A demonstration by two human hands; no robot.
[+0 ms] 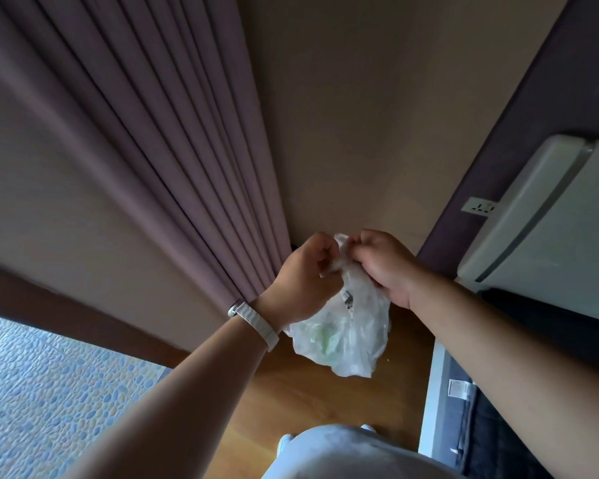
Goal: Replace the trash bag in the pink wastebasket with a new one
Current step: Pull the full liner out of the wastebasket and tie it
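A translucent white trash bag (348, 335) with rubbish inside, some of it green, hangs in the air above the wooden floor. My left hand (300, 280) and my right hand (382, 262) both pinch the bunched top of the bag, close together, fingers curled round the twisted plastic. A white watch strap sits on my left wrist. The pink wastebasket is not in view.
Purple curtains (173, 150) hang at the left against a beige wall. A white appliance (547, 219) stands at the right, with a wall socket (479, 205) beside it. Below are the wooden floor (312, 402), a blue pebble-patterned mat (42, 395) and my knee.
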